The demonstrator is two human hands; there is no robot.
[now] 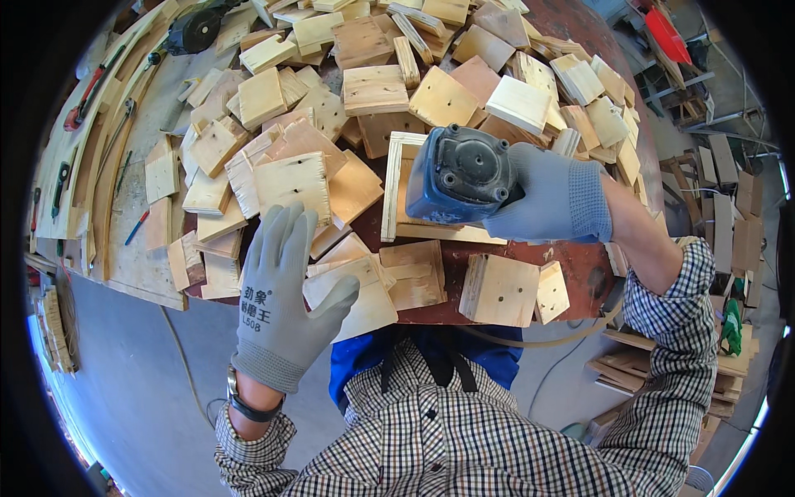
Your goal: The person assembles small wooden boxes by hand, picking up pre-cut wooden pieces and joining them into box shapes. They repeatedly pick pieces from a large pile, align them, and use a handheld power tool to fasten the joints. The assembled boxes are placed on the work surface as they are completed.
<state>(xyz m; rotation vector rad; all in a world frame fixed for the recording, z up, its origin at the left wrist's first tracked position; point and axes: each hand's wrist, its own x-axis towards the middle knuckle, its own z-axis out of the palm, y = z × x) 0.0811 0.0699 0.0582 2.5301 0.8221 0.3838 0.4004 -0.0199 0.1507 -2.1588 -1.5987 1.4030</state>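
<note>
Right hand (542, 195) was clamped round the nailer (470, 172), probably bearing its weight over the frame (392, 199); left hand (286, 286), thumb apart from fingers, hovered by blocks (302, 178).

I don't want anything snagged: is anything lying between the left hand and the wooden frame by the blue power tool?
Yes, loose wood blocks lie between the left hand and the wooden frame, close to its left side.
</note>
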